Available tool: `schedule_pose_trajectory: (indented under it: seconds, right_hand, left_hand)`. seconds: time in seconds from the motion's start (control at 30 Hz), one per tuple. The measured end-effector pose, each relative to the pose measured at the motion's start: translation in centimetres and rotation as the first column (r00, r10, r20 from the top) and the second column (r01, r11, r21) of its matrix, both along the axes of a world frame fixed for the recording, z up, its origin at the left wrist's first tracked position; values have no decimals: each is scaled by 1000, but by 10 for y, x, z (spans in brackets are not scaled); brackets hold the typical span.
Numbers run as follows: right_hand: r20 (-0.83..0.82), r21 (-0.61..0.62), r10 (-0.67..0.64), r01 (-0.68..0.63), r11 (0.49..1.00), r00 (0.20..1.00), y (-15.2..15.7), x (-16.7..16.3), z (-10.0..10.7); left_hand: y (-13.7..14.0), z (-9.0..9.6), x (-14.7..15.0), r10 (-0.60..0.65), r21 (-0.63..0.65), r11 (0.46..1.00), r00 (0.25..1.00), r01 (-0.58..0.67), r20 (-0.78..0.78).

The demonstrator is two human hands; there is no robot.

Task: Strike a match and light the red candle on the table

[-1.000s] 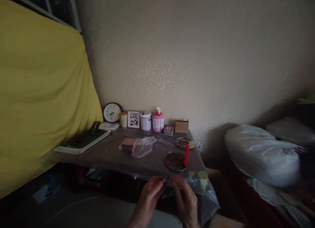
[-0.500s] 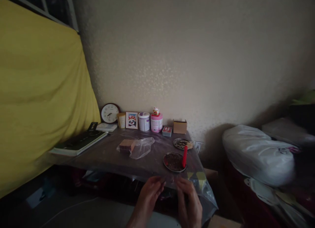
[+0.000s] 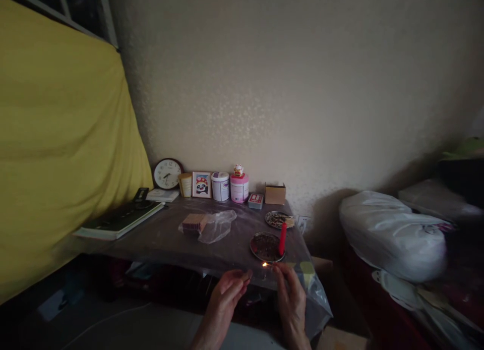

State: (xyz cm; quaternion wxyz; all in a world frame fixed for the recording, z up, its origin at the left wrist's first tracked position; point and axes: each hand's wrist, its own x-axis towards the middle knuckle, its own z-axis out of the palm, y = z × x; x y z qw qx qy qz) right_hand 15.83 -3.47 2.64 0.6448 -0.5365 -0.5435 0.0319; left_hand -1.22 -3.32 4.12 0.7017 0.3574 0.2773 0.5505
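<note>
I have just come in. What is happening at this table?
A person's right hand holds a burning match near the front edge of the table. The left hand is held up apart from it; whether it grips something small is unclear. Behind, a red candle stands unlit on a round plate.

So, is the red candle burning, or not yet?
Not burning: the red candle shows no flame; the only visible flame is near the right hand.
</note>
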Motion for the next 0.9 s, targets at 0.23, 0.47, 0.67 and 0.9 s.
schedule_pose_trajectory:
  seconds: [0.23, 0.47, 0.67, 0.9]
  right_hand:
    - [-103, -11, 14, -15, 1000, 995, 1, -1, 3]
    - [-172, -64, 36, -48, 997, 984, -4, -5, 13]
    - [-206, -87, 27, -46, 995, 978, -5, -9, 17]
    - [-243, -79, 23, -43, 996, 970, -4, -7, 19]
  left_hand:
    - [11, -12, -9, 68, -32, 997, 997, -68, 22]
    - [18, -21, -25, 134, -70, 988, 991, -134, -4]
    - [20, -30, -34, 187, -104, 977, 982, -186, -6]
    - [22, -38, -43, 185, -129, 974, 983, -184, -1]
